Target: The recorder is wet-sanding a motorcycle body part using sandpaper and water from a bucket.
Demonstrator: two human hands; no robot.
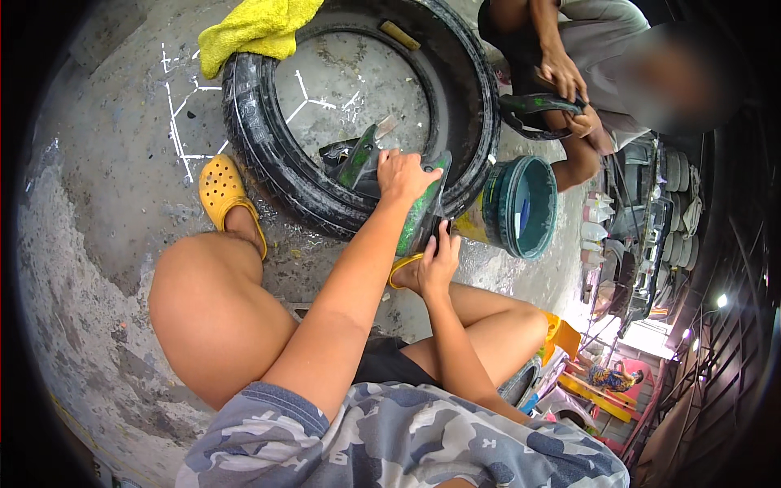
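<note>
A curved dark panel with green patches [416,218], wet-looking like a vehicle body part, rests against the inner and near side of a large black tire [252,114] lying on the floor. My left hand [404,175] lies over the panel's upper part, fingers bent round it and thumb toward the right; whether anything thin is under the fingers is hidden. Lower down, my right hand [440,259] grips the panel's dark right edge between thumb and fingers. Another green-patched part [358,163] shows inside the tire ring, left of my left hand.
A yellow cloth [260,28] hangs over the tire's far left. Right of the tire stands a teal-rimmed bucket [533,207]. Opposite, a co-worker holds a dark curved part [537,104] in both hands. A tan block [399,35] sits on the tire's inner wall.
</note>
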